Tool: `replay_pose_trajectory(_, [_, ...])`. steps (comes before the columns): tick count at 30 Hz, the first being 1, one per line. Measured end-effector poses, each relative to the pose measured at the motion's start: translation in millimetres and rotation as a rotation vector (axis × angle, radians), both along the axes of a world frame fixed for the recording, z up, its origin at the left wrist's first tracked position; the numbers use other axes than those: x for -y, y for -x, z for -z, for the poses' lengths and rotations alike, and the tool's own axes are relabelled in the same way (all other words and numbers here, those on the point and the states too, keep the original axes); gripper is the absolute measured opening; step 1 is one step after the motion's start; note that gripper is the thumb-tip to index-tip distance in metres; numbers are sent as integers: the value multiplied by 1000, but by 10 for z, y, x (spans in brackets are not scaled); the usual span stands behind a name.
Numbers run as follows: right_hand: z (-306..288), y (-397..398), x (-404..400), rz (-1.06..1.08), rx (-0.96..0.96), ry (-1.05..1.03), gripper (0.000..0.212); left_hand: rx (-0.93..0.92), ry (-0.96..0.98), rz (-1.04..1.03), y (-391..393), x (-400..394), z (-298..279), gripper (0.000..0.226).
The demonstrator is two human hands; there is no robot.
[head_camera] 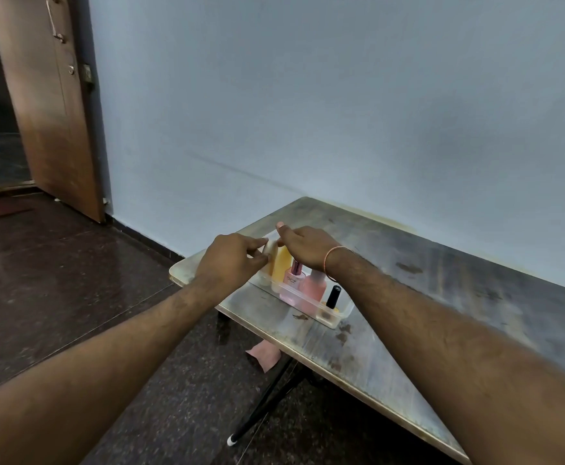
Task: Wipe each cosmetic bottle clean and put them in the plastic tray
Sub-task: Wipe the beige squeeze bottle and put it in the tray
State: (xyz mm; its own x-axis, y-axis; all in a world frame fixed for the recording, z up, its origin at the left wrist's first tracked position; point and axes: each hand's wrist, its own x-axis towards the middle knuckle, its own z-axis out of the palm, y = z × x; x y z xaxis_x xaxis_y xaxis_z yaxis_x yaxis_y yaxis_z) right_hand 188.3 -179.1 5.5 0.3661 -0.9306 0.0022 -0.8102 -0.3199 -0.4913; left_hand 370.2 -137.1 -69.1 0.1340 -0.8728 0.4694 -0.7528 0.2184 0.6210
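One clear tray [336, 317] sits on the table [442, 297] and holds five bottles: cream [272, 251], yellow [282, 263], a pink one lettered "DGZ" [292, 283], a plain pink one [314, 290], and a black-capped one [333, 296] at 4 o'clock. The left hand [230, 260] pinches the cream bottle at the tray's 10 o'clock end. The right hand [304, 245], fingers curled, touches its top; whether it grips I cannot tell.

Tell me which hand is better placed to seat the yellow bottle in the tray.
Probably right: the right hand is directly over the yellow bottle in the plastic tray; the left hand sits beside it.
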Motion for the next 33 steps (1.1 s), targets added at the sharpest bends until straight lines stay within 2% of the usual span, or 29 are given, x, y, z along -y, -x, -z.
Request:
replay_pose_trajectory(12, [2, -24, 15, -12, -10, 6, 73, 47, 3, -61, -3, -83, 21, 52])
replay_pose_trajectory(26, [-41, 41, 58, 11, -30, 11, 78, 101, 46, -103, -38, -26, 66, 55])
replay_pose_trajectory(29, [-66, 93, 38, 16, 4, 28, 79, 204, 84, -97, -35, -62, 46, 62])
replay_pose_trajectory(33, [-129, 206, -92, -10, 4, 114, 66, 430, 226, -199, 108, -190, -83, 56])
